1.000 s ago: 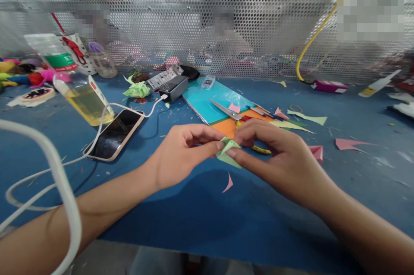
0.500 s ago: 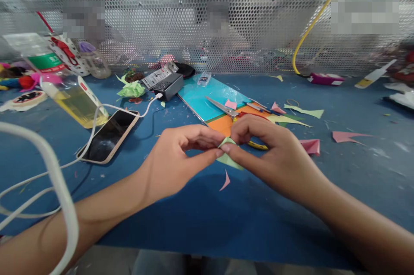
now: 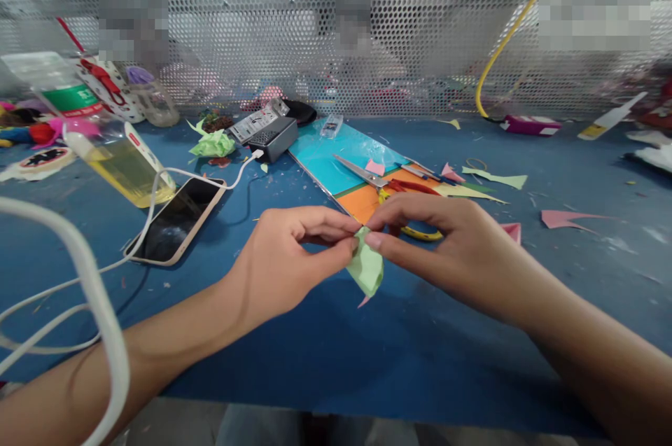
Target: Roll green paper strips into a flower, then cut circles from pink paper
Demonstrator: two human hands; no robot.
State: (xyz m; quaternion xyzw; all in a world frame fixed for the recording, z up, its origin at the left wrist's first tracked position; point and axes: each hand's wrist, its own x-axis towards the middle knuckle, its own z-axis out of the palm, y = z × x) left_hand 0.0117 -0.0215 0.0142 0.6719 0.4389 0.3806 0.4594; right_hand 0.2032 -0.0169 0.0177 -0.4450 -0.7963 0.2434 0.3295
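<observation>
A small piece of light green paper (image 3: 367, 269), creased and folded, hangs point-down above the blue table. My left hand (image 3: 294, 260) pinches its upper left edge between thumb and fingers. From the other side my right hand (image 3: 446, 250) grips the top of the same paper, thumb in front. Part of the paper is hidden by the fingertips. Just behind my right hand lie scissors (image 3: 362, 171) with red and yellow handles, partly covered by it. A thin pink paper scrap (image 3: 363, 302) shows below the green paper's tip.
Orange and blue sheets (image 3: 336, 159) lie behind my hands, with paper scraps (image 3: 496, 177) to the right. On the left are a phone (image 3: 178, 222), a white cable (image 3: 99, 299), and a tilted bottle of yellow liquid (image 3: 118, 166). A perforated metal screen (image 3: 252, 33) closes off the back.
The green paper has turned between my fingers and now hangs lower, showing more of its face and covering most of the pink scrap. Both hands stay almost in place.
</observation>
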